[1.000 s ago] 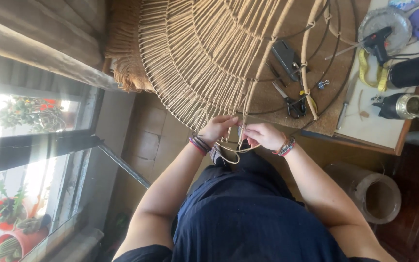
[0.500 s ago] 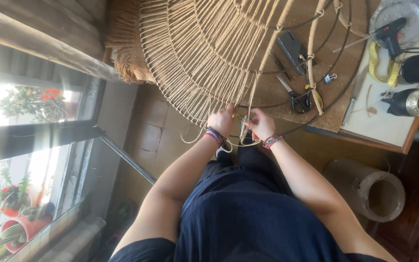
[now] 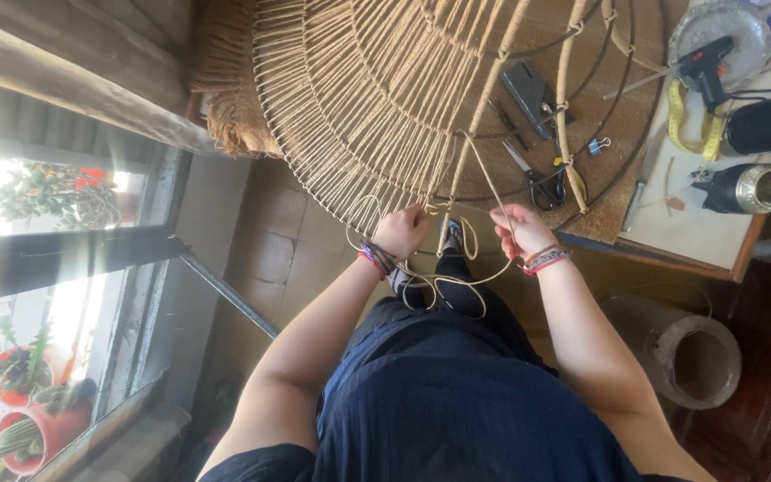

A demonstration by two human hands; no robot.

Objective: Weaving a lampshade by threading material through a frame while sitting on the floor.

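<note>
A large round metal frame (image 3: 582, 192), partly woven with tan cord (image 3: 359, 107), lies on the table in front of me. My left hand (image 3: 402, 232) pinches cord at the frame's near rim. My right hand (image 3: 519, 228) grips a taut strand of the same cord that runs up over the frame. Loose loops of cord (image 3: 443, 284) hang below both hands over my lap. Both wrists wear bracelets.
Scissors (image 3: 537, 178), a black flat tool (image 3: 528, 89), binder clips, a glue gun (image 3: 702, 62) on a round tray, a yellow tape measure (image 3: 680, 120) and a metal cup (image 3: 756, 189) sit on the table. A cylindrical pot (image 3: 693, 357) stands on the floor at right; window and potted cacti at left.
Both hands have spread apart along the rim, and my right hand has drawn a strand taut. The view has shifted slightly.
</note>
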